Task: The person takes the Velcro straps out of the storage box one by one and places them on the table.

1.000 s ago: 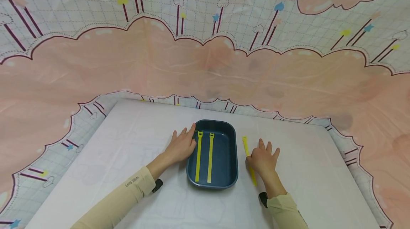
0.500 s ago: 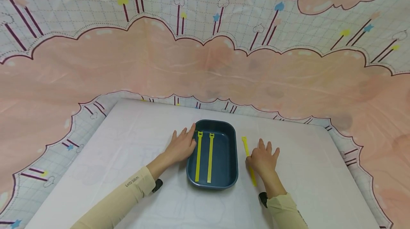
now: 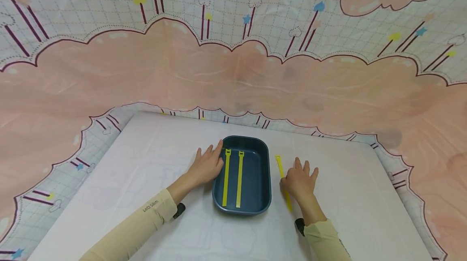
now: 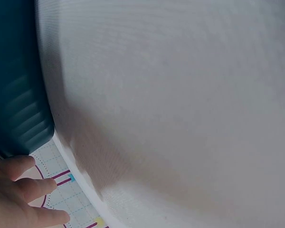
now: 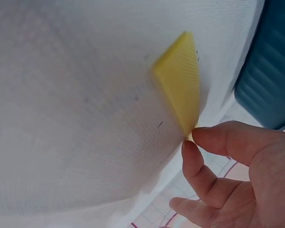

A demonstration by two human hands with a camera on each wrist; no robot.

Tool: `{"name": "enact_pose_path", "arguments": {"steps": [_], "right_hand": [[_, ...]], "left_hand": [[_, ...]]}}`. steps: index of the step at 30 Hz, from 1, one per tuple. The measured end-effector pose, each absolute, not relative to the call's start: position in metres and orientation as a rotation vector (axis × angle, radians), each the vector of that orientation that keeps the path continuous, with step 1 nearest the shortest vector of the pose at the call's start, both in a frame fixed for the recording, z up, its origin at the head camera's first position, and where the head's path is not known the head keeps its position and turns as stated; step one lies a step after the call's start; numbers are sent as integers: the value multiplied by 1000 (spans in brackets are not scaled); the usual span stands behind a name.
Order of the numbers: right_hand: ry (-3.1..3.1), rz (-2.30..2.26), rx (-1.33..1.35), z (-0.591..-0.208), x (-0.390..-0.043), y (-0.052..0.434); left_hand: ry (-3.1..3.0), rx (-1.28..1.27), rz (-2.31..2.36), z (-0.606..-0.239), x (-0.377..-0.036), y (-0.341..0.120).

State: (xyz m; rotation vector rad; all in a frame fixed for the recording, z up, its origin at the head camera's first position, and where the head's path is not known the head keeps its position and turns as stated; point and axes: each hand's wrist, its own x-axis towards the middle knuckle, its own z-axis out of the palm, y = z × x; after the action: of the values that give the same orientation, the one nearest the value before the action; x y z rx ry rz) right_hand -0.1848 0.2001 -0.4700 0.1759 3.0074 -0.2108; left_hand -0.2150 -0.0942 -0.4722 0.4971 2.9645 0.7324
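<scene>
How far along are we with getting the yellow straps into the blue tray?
Two yellow straps already lie side by side in the blue tray. The right hand pinches a third strap lying on the white table, outside the tray. The left hand rests against the tray's side. Left: that third strap.

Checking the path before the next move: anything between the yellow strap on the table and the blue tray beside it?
Nothing visible. The loose flat yellow plastic strap lies on the white table cover right of the dark blue rounded plastic tray, bare cover between them. The right hand already touches it at thumb and forefinger. Only the tray's low rim must be crossed.
</scene>
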Motion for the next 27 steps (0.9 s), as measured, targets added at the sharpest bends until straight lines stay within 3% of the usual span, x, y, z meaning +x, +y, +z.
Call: {"name": "enact_pose_path", "arguments": {"steps": [27], "right_hand": [[3146, -113, 61, -442, -193, 192]], "left_hand": [[2957, 492, 734, -470, -215, -93]]}}
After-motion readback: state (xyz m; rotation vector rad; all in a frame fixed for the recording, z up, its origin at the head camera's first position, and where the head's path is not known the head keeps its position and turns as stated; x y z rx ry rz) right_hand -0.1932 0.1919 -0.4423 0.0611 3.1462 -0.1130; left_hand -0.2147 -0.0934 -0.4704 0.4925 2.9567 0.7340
